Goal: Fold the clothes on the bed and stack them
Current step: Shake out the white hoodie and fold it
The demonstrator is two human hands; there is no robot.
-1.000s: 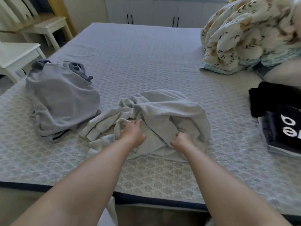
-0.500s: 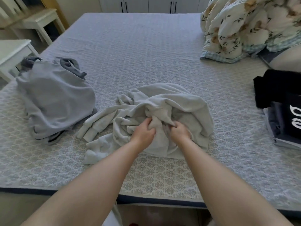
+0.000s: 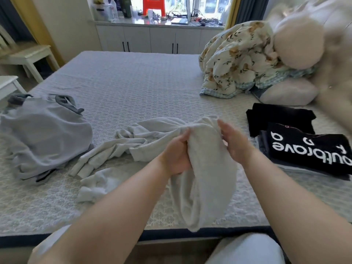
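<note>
A crumpled pale grey-white garment (image 3: pixel 205 180) is lifted off the bed (image 3: pixel 133 88) at its near part, while its sleeves trail on the cover to the left. My left hand (image 3: pixel 177 155) grips a bunch of this cloth. My right hand (image 3: pixel 234 141) touches the cloth's right side with fingers mostly straight. A rumpled light grey garment (image 3: pixel 43 136) with a dark collar lies at the left. At the right sits a stack of folded dark clothes (image 3: pixel 304 147), the top one black with white lettering.
A floral duvet (image 3: pixel 240 60) is heaped at the far right beside a pillow (image 3: pixel 287 92) and a blurred plush toy (image 3: pixel 299 39). White chairs (image 3: pixel 28 56) stand left of the bed. A white cabinet (image 3: pixel 152 39) runs under the window. The bed's front edge is near my knees.
Both hands have raised the pale garment off the bed and toward me; its body now hangs from my left hand. The camera has tilted up, showing the window.
</note>
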